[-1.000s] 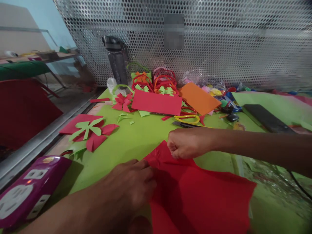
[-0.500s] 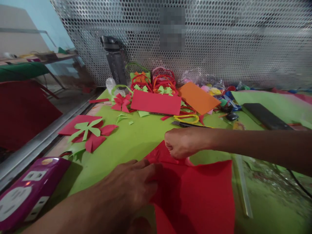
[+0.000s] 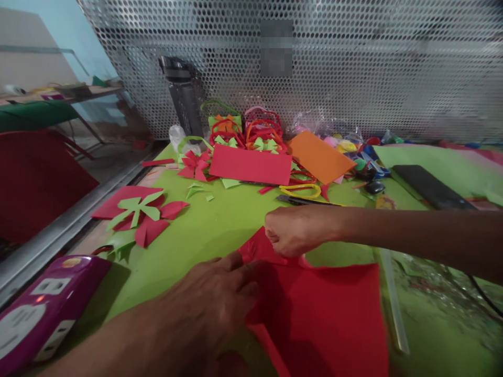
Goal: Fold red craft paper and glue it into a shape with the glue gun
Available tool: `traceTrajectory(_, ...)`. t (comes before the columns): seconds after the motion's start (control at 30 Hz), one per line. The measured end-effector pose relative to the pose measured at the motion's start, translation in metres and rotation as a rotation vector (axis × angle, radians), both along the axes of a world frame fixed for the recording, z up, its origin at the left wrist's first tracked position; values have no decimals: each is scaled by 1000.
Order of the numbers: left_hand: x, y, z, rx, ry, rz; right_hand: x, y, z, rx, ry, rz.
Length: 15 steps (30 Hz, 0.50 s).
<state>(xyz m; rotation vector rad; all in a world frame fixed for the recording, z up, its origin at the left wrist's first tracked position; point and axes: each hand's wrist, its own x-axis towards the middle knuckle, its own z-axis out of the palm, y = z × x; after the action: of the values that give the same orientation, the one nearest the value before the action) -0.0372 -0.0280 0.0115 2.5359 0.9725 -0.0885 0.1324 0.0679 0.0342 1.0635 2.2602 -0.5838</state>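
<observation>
Red sheet: before you on the green tabletop.
Left hand: over its left edge, grip unclear.
Right hand: curled at its far end; can't tell if pinching.
Pressing: likely your step; calls for steadiness.

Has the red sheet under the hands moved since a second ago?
Yes: the red sheet has its right edge farther left, uncovering the clear stick.

Tabletop is free beyond the left hand; power strip blocks left, seemingly plastic right.
</observation>
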Motion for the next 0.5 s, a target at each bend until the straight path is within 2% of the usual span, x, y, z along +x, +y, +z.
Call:
traceTrajectory(0.13,5,2,-8,4,49,11,4,3,5,-46,9,33)
traceTrajectory(0.27,6,6,-8,8,72,20,7,8,13,-92,14,121)
traceTrajectory(0.4,7,11,-5,24,7,-28,2,7,19,26,-94,237)
traceTrajectory(0.5,6,14,-8,24,-28,-28,-5,3,18,77,-147,343)
